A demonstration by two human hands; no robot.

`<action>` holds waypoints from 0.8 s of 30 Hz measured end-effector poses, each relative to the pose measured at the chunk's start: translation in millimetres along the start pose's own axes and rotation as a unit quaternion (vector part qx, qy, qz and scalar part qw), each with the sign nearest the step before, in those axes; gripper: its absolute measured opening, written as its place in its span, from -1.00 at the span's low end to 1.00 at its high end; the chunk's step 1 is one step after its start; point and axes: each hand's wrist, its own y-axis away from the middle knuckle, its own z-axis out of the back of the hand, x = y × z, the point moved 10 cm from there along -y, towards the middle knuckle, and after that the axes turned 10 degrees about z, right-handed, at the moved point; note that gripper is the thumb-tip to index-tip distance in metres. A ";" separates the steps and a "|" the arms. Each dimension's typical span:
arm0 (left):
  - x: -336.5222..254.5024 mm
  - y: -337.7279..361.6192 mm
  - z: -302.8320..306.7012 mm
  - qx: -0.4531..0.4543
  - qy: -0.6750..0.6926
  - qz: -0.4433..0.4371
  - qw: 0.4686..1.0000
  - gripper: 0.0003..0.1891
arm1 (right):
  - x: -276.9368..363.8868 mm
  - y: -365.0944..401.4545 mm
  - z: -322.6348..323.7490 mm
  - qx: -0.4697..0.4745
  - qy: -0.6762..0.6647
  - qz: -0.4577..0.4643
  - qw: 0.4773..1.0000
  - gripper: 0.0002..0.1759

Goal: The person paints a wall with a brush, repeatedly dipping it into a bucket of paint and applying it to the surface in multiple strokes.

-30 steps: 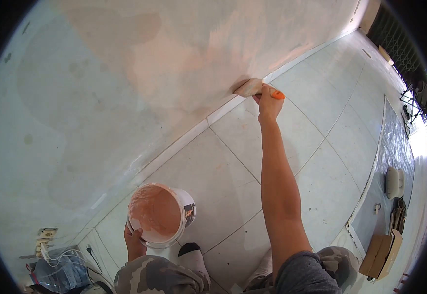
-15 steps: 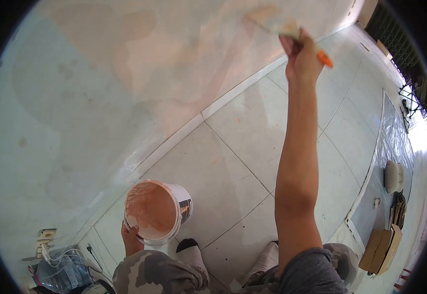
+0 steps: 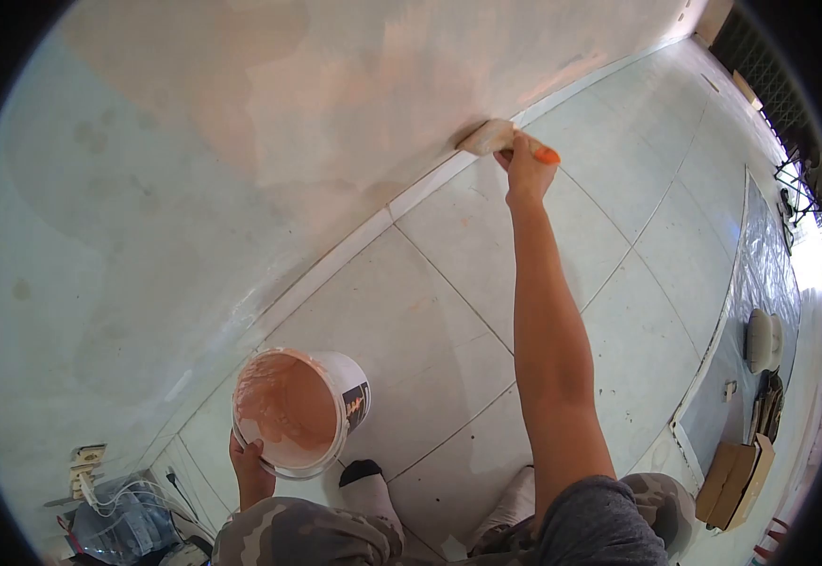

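My right hand (image 3: 530,172) is closed round the handle of a wide paintbrush (image 3: 488,138), whose orange handle end sticks out past my fingers. The bristles meet the lower wall (image 3: 354,123) just above the white baseboard (image 3: 434,181). Pinkish, peach-toned patches cover part of that wall, while its left side looks pale grey-green. Down at the lower left, my left hand (image 3: 252,467) grips the rim of a white bucket (image 3: 352,401). The bucket tilts toward me, and peach paint (image 3: 288,406) coats its inside.
Wall sockets (image 3: 86,457) with white cables sit at lower left, beside a clear plastic container (image 3: 123,528). On the right, plastic sheeting (image 3: 760,245) lies on the tiled floor (image 3: 448,292), with a cardboard box (image 3: 733,481) near it. My feet in socks stand below.
My right hand has brought the brush down and left, from higher on the wall to the edge above the baseboard. The bucket in my left hand has barely shifted.
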 end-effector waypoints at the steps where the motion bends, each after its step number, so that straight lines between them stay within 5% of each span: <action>1: 0.1 -0.3 0.9 -0.003 0.000 0.000 1.000 -0.30 | 12.5 -8.9 -14.3 0.017 -0.005 0.024 1.000 -0.78; 5: -3.5 3.6 -4.8 -0.003 -0.004 0.006 1.000 -0.30 | 124.3 -28.4 -40.2 0.073 -0.251 0.138 0.955 -0.84; 9: -1.6 -0.7 0.9 -0.001 0.000 -0.005 1.000 -0.33 | 209.3 -16.5 -27.7 0.094 -0.245 0.215 0.941 -0.71; 18: -5.0 0.9 -8.9 0.025 -0.003 -0.018 1.000 -0.32 | 23.5 26.6 19.4 0.030 -0.050 0.060 0.997 -0.73; 24: -4.6 0.6 -9.7 0.019 0.006 -0.017 1.000 -0.34 | -12.1 64.6 -12.9 0.024 -0.054 -0.012 0.998 -0.74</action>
